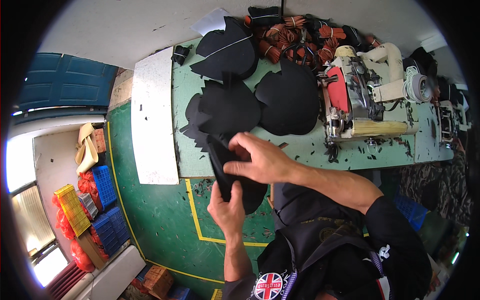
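A black sheet-material piece (pixel 218 162), bent along its length, is held between my hands at the table's front edge. My left hand (pixel 226 207) grips its lower end, thumb pressed on the near side. Reaching across from the right, my right hand (pixel 262 160) has its thumb on the piece and its fingers curled at the upper edge; the fingertips are partly hidden. Just beyond lies a stack of black notched pieces (pixel 230 106). Beside it are a rounded black stack (pixel 290 100) and, farther back, another stack tied with a pale string (pixel 227 47).
A bench machine (pixel 355 95) with a red plate stands right on the green table (pixel 195 162). Bundled orange-brown strips (pixel 285 37) and scissors (pixel 300 50) lie at the back. A white board (pixel 155 120) covers the left end. Blue crates (pixel 110 227) and a yellow crate (pixel 72 210) stand left.
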Available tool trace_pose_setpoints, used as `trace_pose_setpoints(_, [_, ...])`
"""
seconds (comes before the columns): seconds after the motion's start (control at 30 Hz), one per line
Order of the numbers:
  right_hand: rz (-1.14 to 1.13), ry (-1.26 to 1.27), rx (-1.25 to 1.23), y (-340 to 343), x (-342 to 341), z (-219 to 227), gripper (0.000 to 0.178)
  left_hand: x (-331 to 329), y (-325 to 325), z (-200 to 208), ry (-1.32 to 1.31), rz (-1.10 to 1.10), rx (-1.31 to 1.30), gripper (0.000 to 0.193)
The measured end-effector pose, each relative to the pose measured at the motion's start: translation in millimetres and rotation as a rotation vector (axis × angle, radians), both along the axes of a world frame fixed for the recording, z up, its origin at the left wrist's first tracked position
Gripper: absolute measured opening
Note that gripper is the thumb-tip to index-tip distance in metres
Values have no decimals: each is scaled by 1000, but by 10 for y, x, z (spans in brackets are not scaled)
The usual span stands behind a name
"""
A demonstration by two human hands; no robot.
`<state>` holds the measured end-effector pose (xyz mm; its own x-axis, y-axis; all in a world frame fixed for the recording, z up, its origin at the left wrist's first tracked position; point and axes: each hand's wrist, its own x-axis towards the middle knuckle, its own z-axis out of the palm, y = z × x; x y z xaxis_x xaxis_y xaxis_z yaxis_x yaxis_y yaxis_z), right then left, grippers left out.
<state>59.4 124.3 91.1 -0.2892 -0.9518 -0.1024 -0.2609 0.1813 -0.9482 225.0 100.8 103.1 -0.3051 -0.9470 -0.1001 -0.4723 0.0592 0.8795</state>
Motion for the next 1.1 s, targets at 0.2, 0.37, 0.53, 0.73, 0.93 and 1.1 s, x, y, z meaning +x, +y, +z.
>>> trace_pose_setpoints(0.2, [-19, -306, 117, 210, -122, -102, 60, -65, -25, -62, 73, -143, 239, 35])
trace_pose_setpoints(0.37, [-2, -366, 108, 266, -231, -227, 56, -130, -100, -56, 154, -175, 394, 43])
trace_pose_setpoints(0.53, [6, -417, 87, 288, -264, -198, 45, -112, -113, -141, 368, -149, 518, 39])
trace_pose_setpoints(0.73, [-331, 71, -176, 373, -369, -163, 18, -30, -170, -267, 433, 51, 411, 24])
trace_pose_setpoints(0.93, [-651, 1034, -115, 464, -1143, -111, 37, 96, -217, -40, 344, 42, 288, 22])
trace_pose_setpoints(1.1, [-127, 68, 13, 396, -374, 10, 54, -134, -78, 22, 131, -107, 155, 19])
